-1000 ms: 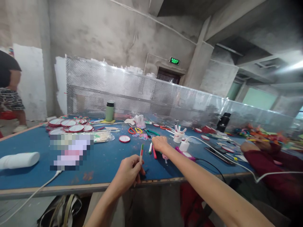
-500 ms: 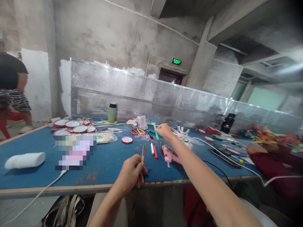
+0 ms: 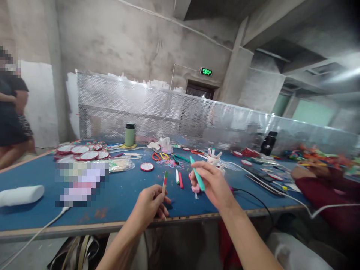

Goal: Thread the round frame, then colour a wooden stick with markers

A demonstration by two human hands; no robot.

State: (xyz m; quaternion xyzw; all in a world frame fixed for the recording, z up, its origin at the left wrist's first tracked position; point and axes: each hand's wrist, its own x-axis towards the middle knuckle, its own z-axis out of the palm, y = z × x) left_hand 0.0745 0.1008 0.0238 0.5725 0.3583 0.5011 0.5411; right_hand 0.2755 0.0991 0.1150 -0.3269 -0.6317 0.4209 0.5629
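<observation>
My left hand (image 3: 153, 204) pinches a flat wooden stick (image 3: 164, 183) near the table's front edge. The stick stands nearly upright, its top end coloured green and red. In my right hand (image 3: 212, 183), a slim teal pen (image 3: 197, 173) is held at a slant, its narrow end pointing up and left. Between the hands lie a white marker with a green end (image 3: 177, 177) and a red marker (image 3: 180, 180), side by side. A pink glue gun (image 3: 195, 188) is partly hidden behind my right hand.
Behind are scissors (image 3: 160, 156), green-handled pliers (image 3: 181, 158), a cup of markers (image 3: 213, 159) and a green bottle (image 3: 129, 135). Red-rimmed discs (image 3: 89, 155) are piled at left, near a white bottle (image 3: 22, 195). A co-worker's sleeve (image 3: 317, 195) is at right; cables cross the table.
My right hand has come back toward me with the teal pen, from the far side of the markers to above the glue gun. My left hand still holds the stick.
</observation>
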